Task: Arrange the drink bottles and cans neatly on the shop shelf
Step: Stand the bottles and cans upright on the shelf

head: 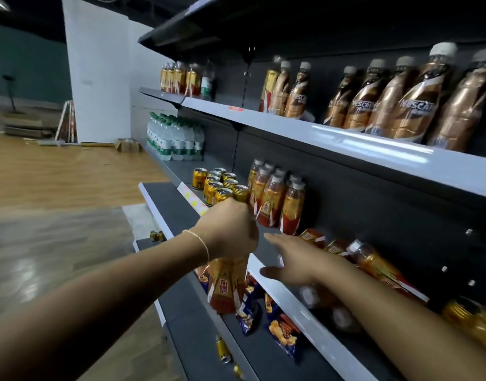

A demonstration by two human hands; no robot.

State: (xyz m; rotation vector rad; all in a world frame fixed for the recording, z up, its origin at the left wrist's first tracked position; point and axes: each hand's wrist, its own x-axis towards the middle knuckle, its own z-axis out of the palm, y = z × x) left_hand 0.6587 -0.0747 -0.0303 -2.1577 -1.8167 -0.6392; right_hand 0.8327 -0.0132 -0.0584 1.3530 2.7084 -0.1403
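Note:
My left hand grips the top of an orange-and-red drink bottle, which hangs upright in front of the middle shelf's white edge. My right hand reaches over that shelf with fingers spread and holds nothing. Just beyond its fingers stand several matching bottles upright in a cluster. To their left stand several gold cans. More of the same bottles lie tipped over on the shelf to the right of my right hand.
Brown coffee bottles line the top shelf. Green-capped water bottles stand at the far left. Snack bags and a fallen can lie on the lower shelf. A gold can sits at the right edge. Wooden floor stretches left.

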